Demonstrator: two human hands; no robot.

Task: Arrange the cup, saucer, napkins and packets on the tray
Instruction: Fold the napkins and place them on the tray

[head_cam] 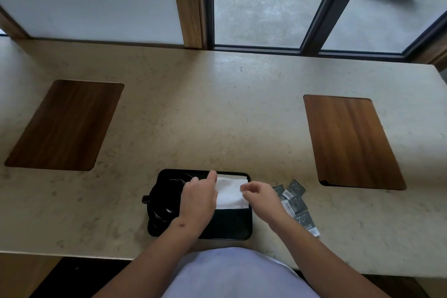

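A black tray (227, 225) lies near the front edge of the stone counter. On its left half sit a black saucer (161, 210) and a black cup (169, 185), whose handle juts past the tray's left rim. White napkins (231, 192) lie on the tray's far right part. My left hand (199, 198) rests over the cup with its fingertips on the napkins' left edge. My right hand (260, 198) pinches the napkins' right edge. Several grey packets (294, 201) lie loose on the counter just right of the tray.
Two wooden inlay panels are set in the beige counter, one at far left (65, 126) and one at far right (350, 140). A wall and a glass door run behind the counter. My light blue shirt fills the bottom middle.
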